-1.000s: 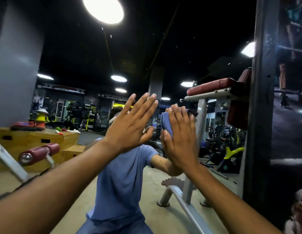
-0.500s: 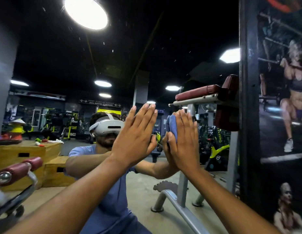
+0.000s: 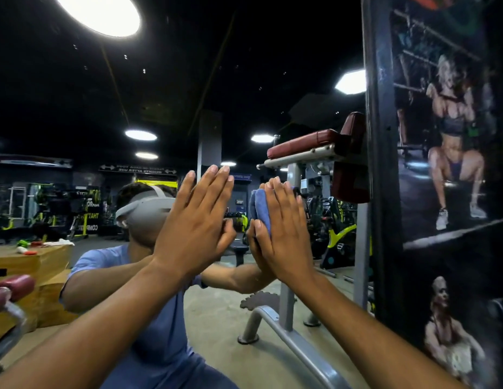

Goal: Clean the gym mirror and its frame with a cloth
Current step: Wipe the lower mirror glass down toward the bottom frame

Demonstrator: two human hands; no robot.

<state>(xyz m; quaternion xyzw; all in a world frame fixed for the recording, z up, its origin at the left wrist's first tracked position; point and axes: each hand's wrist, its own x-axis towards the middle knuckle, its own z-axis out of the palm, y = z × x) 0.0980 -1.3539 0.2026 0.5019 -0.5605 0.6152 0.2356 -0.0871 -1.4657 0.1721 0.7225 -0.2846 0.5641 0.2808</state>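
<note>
A large gym mirror [image 3: 188,80] fills most of the view, with its dark vertical frame [image 3: 380,164] along its right edge. My right hand [image 3: 284,234] presses a folded blue cloth [image 3: 260,206] flat against the glass, a short way left of the frame. Only the cloth's left edge shows past my fingers. My left hand [image 3: 194,223] rests flat on the glass beside it, fingers together and pointing up, holding nothing. The reflection shows a person in a blue shirt with a headset, arms stretched toward me.
A dark poster wall [image 3: 452,192] with printed fitness figures stands right of the frame. A weight bench with maroon pads [image 3: 306,144] on grey legs shows in the glass, partly behind the frame. Wooden boxes [image 3: 28,265] and a padded roller [image 3: 14,287] appear at lower left.
Both hands and the cloth have stayed pressed to the glass. My view has swung left and upward, so the frame and poster sit further left and the reflected head has come into view.
</note>
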